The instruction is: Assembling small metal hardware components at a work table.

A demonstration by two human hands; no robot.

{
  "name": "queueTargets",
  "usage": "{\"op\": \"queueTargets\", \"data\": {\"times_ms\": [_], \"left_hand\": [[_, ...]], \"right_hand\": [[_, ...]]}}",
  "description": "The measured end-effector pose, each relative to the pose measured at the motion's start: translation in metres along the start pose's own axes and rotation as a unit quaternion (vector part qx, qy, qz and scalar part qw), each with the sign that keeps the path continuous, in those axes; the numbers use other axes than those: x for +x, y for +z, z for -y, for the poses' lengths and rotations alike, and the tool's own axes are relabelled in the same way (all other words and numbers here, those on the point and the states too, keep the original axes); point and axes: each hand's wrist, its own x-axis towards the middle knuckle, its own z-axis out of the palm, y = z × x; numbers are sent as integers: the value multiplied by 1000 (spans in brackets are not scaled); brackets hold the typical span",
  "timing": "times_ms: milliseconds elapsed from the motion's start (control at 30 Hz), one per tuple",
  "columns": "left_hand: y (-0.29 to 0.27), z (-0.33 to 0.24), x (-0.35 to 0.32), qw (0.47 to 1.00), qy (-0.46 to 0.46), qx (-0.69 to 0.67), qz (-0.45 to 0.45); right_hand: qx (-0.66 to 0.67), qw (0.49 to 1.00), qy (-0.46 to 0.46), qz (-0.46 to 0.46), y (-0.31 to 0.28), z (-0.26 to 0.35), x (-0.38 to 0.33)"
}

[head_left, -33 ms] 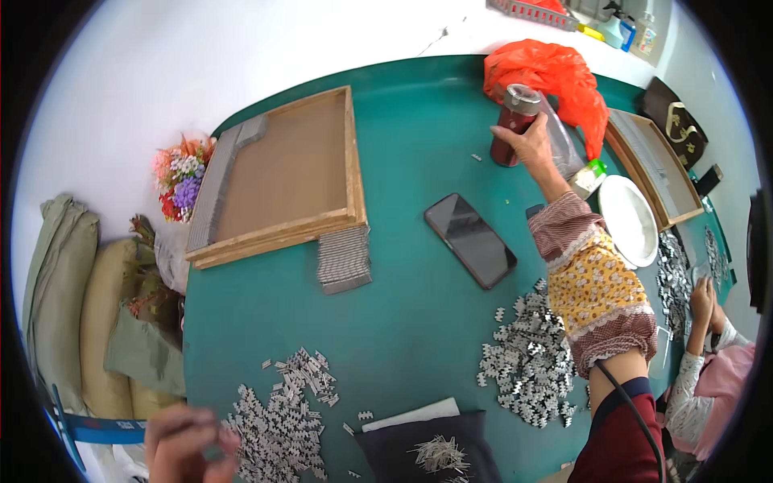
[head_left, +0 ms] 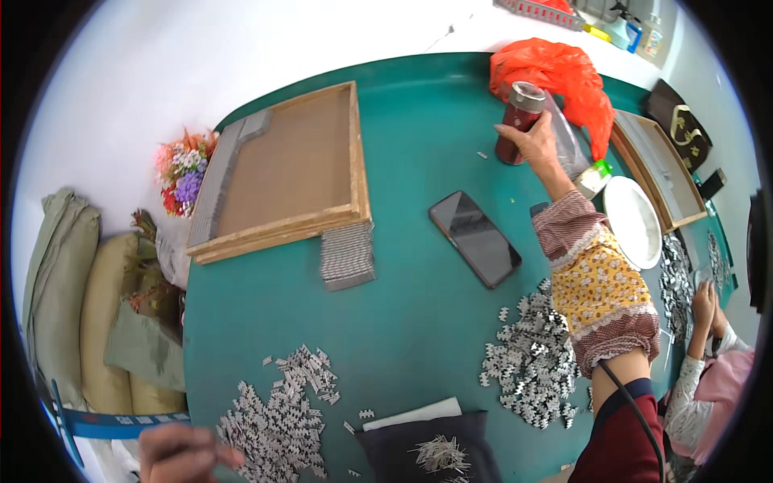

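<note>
At the far right of the table, my right hand (head_left: 538, 147) is closed round a dark red flask (head_left: 519, 118) with a clear grey lid, which stands upright. A patterned sleeve cover (head_left: 600, 286) is on that forearm. Low on the left, my left hand (head_left: 181, 452) is smeared by motion, beside a heap of small zigzag metal pieces (head_left: 274, 427); whether its fingers hold anything cannot be made out. A second heap of such pieces (head_left: 531, 358) lies under my right forearm. Between the arms lies a dark cloth (head_left: 386, 447) bearing thin metal pins (head_left: 441, 455).
A phone (head_left: 475, 239) lies mid-table. Left of it are a wooden tray (head_left: 294, 165) and a stacked metal block (head_left: 348, 256). Behind the flask sits a red plastic bag (head_left: 555, 68); a white dish (head_left: 632, 221) and another tray (head_left: 660, 173) stand right. Another person's hands (head_left: 706, 306) work at the right.
The view has shifted slightly. My left hand has moved a little lower and its fingers are more stretched toward the metal pieces. My right hand stays on the flask.
</note>
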Motion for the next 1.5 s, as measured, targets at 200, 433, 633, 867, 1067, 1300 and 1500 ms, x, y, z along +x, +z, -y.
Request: {"op": "queueTargets", "data": {"times_ms": [200,433,633,867,1067,1300,1500], "left_hand": [[-74,38,-5,798,-38,-442,409],[-53,-37,3,917,2,-295,268],[-33,-77,-25,950,16,-290,111],[-21,-36,-26,915,-217,-341,16],[-36,57,-25,951,-223,-201,-71],[16,153,-39,948,-107,277,-114],[60,193,-69,934,-158,320,-18]], "right_hand": [[-84,994,-74,-1,-28,4,-13],[-29,991,-110,75,-122,90,-103],[42,993,31,104,-222,114,-235],[45,992,103,51,-293,142,-357],[70,989,130,30,-317,152,-407],[22,988,132,81,-322,160,-426],[55,967,207,136,-299,187,-427]]}}
